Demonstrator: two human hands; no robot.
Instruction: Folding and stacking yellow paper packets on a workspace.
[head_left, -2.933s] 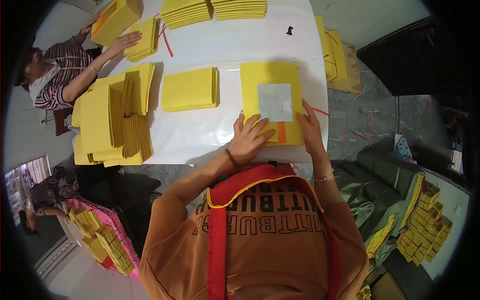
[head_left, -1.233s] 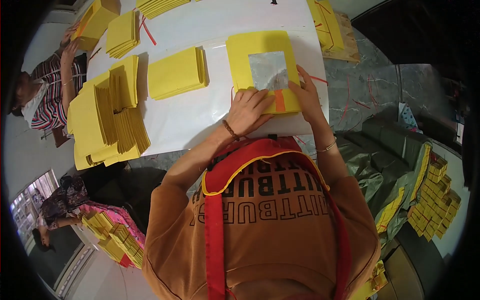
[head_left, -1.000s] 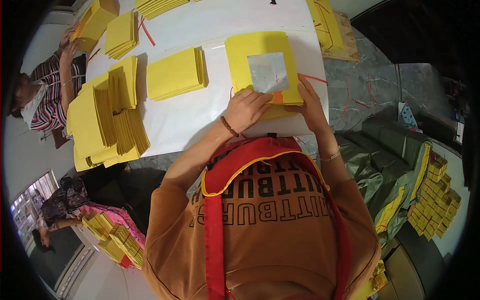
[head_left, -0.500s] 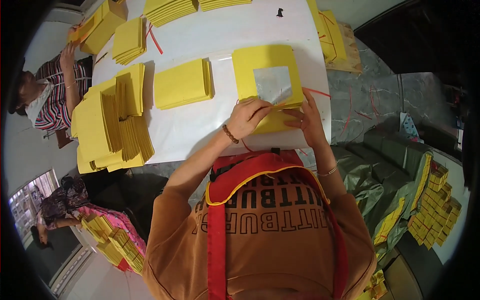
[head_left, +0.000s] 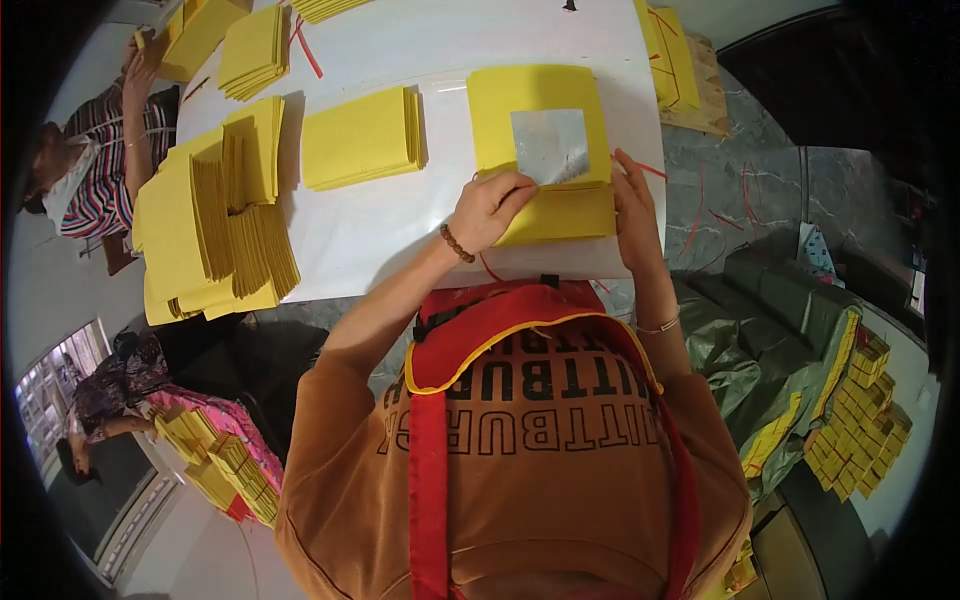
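On the white table in front of me lies a stack of yellow paper sheets with a silvery square sheet on top. A crease line crosses the yellow paper just below the silvery square. My left hand is closed in a pinch at the square's lower left corner; whatever lies between its fingertips is hidden. Along the right edge of the yellow paper rests my right hand, fingers stretched and holding nothing. A red strip sticks out beside its fingertips.
Left of the stack sits another yellow paper pile, and farther left a large uneven heap. A person in a striped top works at the table's left side. Bundled yellow stacks stand at right beyond a green cover.
The yellow paper's near part, lifted at its edge before, now lies flat. My right hand has moved from under that edge to the paper's right side. The whole view has shifted slightly.
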